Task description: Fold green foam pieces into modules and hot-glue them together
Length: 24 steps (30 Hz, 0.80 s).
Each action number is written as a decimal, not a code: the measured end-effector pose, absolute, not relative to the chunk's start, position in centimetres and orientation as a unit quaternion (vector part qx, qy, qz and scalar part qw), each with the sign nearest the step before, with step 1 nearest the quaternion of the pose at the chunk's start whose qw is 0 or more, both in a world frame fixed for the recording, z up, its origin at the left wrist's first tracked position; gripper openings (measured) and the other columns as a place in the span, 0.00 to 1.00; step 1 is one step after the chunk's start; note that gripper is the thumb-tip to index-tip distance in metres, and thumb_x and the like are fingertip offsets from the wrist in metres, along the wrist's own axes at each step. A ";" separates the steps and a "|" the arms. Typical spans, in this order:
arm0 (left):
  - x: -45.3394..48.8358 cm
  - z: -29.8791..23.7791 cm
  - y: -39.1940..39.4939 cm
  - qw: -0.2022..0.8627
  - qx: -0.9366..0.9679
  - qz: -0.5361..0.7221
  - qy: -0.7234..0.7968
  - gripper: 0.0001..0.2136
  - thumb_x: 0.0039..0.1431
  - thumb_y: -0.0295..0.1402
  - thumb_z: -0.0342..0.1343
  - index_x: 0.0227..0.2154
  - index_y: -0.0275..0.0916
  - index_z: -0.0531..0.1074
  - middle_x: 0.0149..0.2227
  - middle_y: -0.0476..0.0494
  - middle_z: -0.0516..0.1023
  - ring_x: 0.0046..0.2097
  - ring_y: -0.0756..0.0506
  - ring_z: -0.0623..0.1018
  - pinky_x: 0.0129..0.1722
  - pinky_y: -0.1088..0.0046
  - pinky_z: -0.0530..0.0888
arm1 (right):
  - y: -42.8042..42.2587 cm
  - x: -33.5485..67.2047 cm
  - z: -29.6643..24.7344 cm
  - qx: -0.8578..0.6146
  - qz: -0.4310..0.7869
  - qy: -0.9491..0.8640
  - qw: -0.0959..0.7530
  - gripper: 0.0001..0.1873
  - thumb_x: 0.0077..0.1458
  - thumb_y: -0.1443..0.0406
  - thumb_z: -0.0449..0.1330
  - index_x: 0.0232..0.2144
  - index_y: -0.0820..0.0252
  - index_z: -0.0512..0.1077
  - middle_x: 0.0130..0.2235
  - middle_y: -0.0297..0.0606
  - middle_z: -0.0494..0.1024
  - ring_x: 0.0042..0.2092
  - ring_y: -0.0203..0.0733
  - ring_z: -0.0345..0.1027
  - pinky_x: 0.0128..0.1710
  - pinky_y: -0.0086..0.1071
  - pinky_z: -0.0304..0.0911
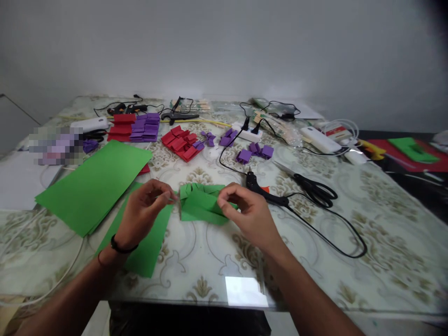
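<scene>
My left hand (145, 210) is pinched shut over a green paper sheet (147, 247), holding something thin at its fingertips that I cannot name. My right hand (245, 212) is closed on the right edge of a pile of folded green paper pieces (199, 200) lying on the table between both hands. A black glue gun (264, 191) with its cord lies just behind my right hand. A large green sheet (93, 184) lies to the left.
Black scissors (311, 186) lie to the right of the glue gun. Folded red pieces (180, 142) and purple pieces (145, 127) sit farther back, with a white power strip (247, 133), cables and a white box (320, 139). The glass-topped table (385, 261) edge runs near me.
</scene>
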<state>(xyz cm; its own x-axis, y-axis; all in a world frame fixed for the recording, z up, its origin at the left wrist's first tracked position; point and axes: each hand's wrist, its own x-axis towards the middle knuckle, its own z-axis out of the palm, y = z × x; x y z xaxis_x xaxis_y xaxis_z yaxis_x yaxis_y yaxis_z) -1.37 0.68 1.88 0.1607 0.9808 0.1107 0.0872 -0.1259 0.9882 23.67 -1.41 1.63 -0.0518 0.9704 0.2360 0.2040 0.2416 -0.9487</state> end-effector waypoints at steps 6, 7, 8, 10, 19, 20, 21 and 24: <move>0.7 0.5 -0.5 0.609 0.529 0.403 0.432 0.28 0.60 0.42 0.70 0.58 0.41 0.67 0.54 0.37 0.75 0.43 0.43 0.81 0.28 0.67 0.87 | -1.7 22.1 0.3 -0.497 0.423 -0.555 0.516 0.06 0.60 0.61 0.66 0.35 0.56 0.76 0.30 0.33 0.77 0.30 0.38 0.70 0.30 0.30 0.67; 0.8 0.3 -0.5 0.635 0.516 0.382 0.430 0.32 0.59 0.43 0.71 0.60 0.42 0.64 0.54 0.36 0.75 0.43 0.41 0.81 0.25 0.68 0.85 | -1.8 21.8 0.1 -0.496 0.420 -0.557 0.518 0.05 0.61 0.61 0.66 0.37 0.56 0.76 0.31 0.33 0.78 0.32 0.39 0.71 0.31 0.30 0.68; 0.9 0.1 -0.5 0.656 0.500 0.368 0.429 0.35 0.58 0.43 0.72 0.62 0.42 0.61 0.54 0.35 0.75 0.43 0.40 0.82 0.22 0.70 0.84 | -1.9 21.6 -0.1 -0.494 0.416 -0.560 0.519 0.05 0.61 0.62 0.66 0.39 0.56 0.76 0.32 0.34 0.79 0.33 0.39 0.73 0.33 0.31 0.70; 0.9 -0.2 -0.4 0.682 0.464 0.366 0.431 0.39 0.55 0.42 0.75 0.63 0.44 0.59 0.54 0.36 0.76 0.44 0.38 0.83 0.22 0.70 0.84 | -2.1 21.2 -0.3 -0.490 0.403 -0.578 0.514 0.05 0.63 0.63 0.66 0.41 0.55 0.77 0.35 0.35 0.80 0.36 0.40 0.75 0.36 0.32 0.71; 0.4 -0.2 -0.3 0.636 0.491 0.395 0.445 0.36 0.54 0.31 0.72 0.62 0.47 0.59 0.50 0.45 0.78 0.40 0.46 0.83 0.36 0.73 0.80 | -2.3 20.8 -0.5 -0.477 0.385 -0.639 0.466 0.05 0.66 0.65 0.63 0.43 0.54 0.79 0.38 0.36 0.81 0.38 0.41 0.76 0.39 0.35 0.72; 0.3 -0.1 -0.3 0.627 0.505 0.393 0.444 0.35 0.55 0.30 0.70 0.61 0.46 0.59 0.48 0.46 0.78 0.40 0.46 0.82 0.36 0.73 0.79 | -2.3 20.8 -0.5 -0.483 0.387 -0.637 0.460 0.05 0.66 0.65 0.63 0.43 0.54 0.78 0.39 0.36 0.81 0.39 0.42 0.77 0.40 0.36 0.73; 0.2 -0.1 -0.3 0.617 0.520 0.392 0.441 0.33 0.56 0.30 0.69 0.61 0.46 0.60 0.46 0.47 0.78 0.39 0.47 0.81 0.36 0.73 0.79 | -2.3 20.8 -0.5 -0.490 0.386 -0.637 0.453 0.05 0.66 0.64 0.63 0.44 0.55 0.78 0.40 0.37 0.82 0.40 0.43 0.78 0.41 0.37 0.73; 0.1 -0.4 -0.4 0.575 0.565 0.397 0.438 0.27 0.58 0.29 0.64 0.58 0.44 0.62 0.41 0.50 0.75 0.36 0.49 0.78 0.34 0.75 0.75 | -2.3 20.7 -0.5 -0.508 0.370 -0.655 0.421 0.11 0.63 0.60 0.67 0.46 0.55 0.77 0.45 0.39 0.83 0.46 0.47 0.78 0.47 0.41 0.73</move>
